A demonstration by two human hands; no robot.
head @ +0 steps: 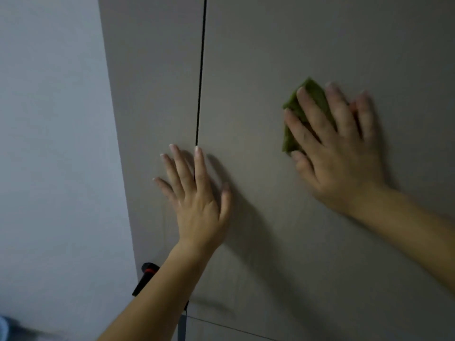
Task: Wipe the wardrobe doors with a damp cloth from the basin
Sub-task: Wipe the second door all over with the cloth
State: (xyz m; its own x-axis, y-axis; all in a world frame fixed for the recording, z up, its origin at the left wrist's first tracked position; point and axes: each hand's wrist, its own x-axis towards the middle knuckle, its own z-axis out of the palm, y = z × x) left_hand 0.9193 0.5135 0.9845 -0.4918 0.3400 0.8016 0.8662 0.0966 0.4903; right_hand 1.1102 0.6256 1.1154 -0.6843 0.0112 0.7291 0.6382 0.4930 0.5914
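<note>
Both hands lie flat on the wardrobe doors point(152, 94): left hand point(199, 205) empty over the middle gap point(201, 70), right hand point(344, 163) pressing the cloth point(314, 93) to the right door point(295, 45), seemingly mid-wipe. Next: sweep toward its edges.

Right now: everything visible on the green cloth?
The olive-green fabric cloth lies flat against the grey-beige right wardrobe door, mostly covered by the right hand, whose straight, spread fingers press it to the panel. Only its pointed top corner and left edge show, motion-blurred. Dampness cannot be told.
</note>
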